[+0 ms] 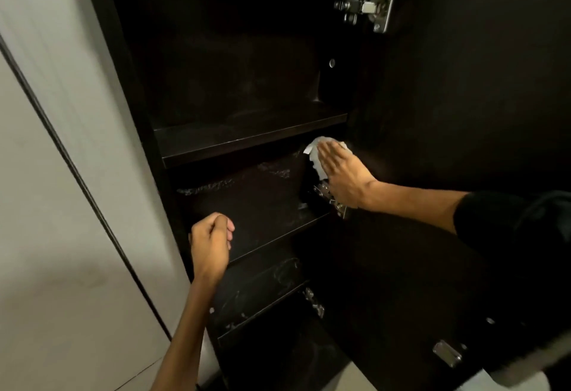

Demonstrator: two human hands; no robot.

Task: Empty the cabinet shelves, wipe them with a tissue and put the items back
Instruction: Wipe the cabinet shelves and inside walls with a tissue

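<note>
Dark cabinet (129, 59) beside pale wall (46, 174), right hand (343, 174) flat on tissue (315, 155), left hand's (211, 242) grip curled, empty.

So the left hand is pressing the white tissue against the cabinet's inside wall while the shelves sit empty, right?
Not quite: the head view shows the right hand pressing the tissue against the inside wall. The left hand is curled and holds nothing. The shelves do look empty.

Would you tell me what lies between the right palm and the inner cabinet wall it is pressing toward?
In the head view, the white tissue lies flattened between the right hand and the dark cabinet side wall; nothing else shows there.
</note>
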